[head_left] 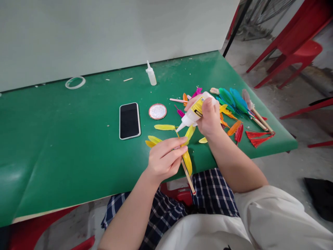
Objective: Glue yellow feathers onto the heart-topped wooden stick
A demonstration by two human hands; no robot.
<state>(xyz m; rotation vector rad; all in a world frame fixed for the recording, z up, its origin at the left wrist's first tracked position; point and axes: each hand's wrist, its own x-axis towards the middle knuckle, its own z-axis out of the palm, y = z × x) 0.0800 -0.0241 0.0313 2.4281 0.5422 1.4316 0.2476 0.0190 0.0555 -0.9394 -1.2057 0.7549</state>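
Observation:
My left hand (168, 156) pinches a thin wooden stick (188, 176) with yellow feathers (187, 160) on it, near the table's front edge. The stick slants down past the edge, over my lap. My right hand (211, 116) is wrapped round a white glue bottle (191, 114) with a yellow label, tilted nozzle down. Its tip is close to the stick's upper end, just above my left fingers; whether it touches is unclear. More yellow feathers (164, 127) lie beside my left hand. Orange feathers (234, 128) and a red feather (239, 133) lie right of my right wrist.
On the green table (78, 149) are a phone (129, 121), a round whitish disc (157, 111), a small bottle (151, 75) and a tape ring (75, 82). Blue-green feathers (235, 100) and red tassels (258, 139) lie at the right. A red chair (301, 52) stands beyond.

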